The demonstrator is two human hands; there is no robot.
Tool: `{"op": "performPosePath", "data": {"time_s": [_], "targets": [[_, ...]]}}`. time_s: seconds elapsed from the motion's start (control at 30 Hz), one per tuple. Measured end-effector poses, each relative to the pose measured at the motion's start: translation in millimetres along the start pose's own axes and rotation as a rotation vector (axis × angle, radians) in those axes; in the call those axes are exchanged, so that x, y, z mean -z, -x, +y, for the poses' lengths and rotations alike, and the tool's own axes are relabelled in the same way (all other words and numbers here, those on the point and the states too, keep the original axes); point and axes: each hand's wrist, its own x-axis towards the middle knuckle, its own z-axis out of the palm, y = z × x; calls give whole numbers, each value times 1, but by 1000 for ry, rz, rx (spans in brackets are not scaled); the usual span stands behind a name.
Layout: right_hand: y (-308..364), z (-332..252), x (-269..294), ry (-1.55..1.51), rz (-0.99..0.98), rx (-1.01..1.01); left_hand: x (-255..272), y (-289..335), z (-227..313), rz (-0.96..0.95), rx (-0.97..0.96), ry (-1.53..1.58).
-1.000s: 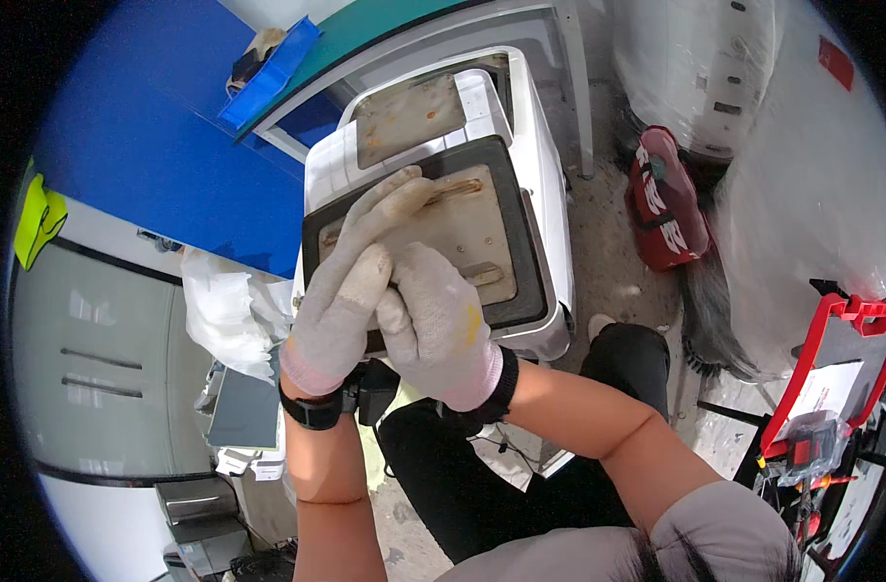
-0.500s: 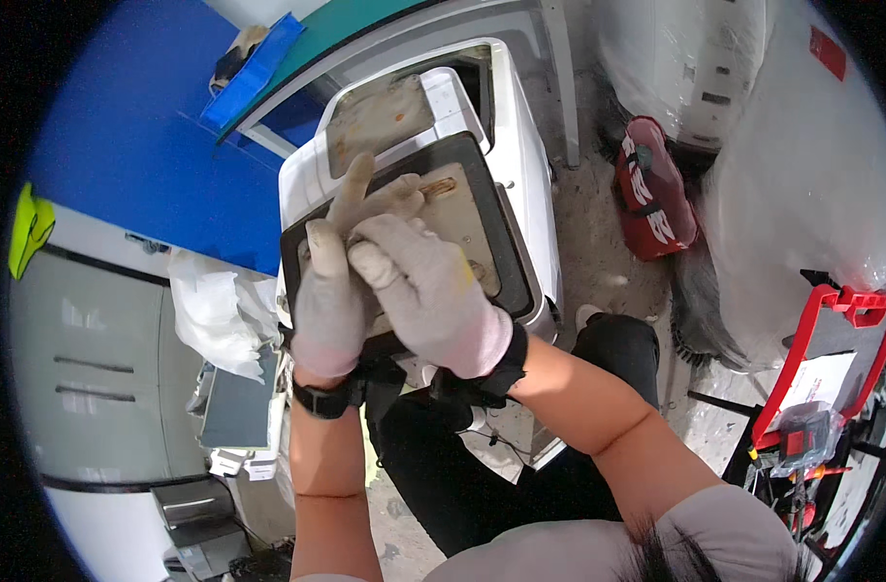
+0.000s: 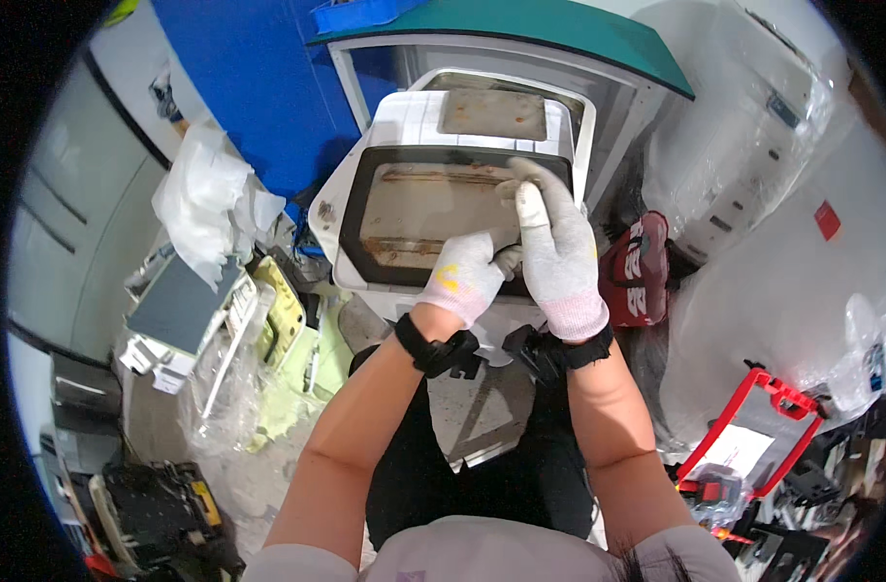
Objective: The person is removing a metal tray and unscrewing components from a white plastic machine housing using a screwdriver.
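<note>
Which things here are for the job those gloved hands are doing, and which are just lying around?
Seem part of the job:
- left gloved hand
- right gloved hand
- dark-framed panel under the hands

Seem just lying around:
- red bag
- blue tray
- crumpled white sheeting

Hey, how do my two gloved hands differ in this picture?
Your left hand points rightward, toward the right hand, whose fingers extend away from you. The left hand shows a broad yellow mark facing the camera; the right hand shows only a trace of yellow at its outer edge. Both wear pale gloves and black wrist straps.
</note>
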Motion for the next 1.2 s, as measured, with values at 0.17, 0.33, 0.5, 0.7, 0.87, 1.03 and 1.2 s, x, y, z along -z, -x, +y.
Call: {"op": "performPosePath", "data": {"time_s": [0.17,0.33,0.5,0.7,0.87,1.03,1.2], "targets": [[6,-29,-29,-60,181,-93,-9,8,-6,-3,35,96],[-6,-20,-51,-65,497,-144,-11,12,-6,42,-101,131],[-16,-3,-29,-268,176,-226,-9,13,-5,102,-45,171],[-27,-11,-19,-475,-51,-445,-14,14,-12,130,-20,182],[-28,-1,5,-741,-305,-457,-6,12,-7,81,-52,287],[-39,2,8,-822,-445,-460,17,-5,-15,-209,13,278],[-37,8,12,-885,-453,-466,26,-18,-11,-426,152,284]]}}
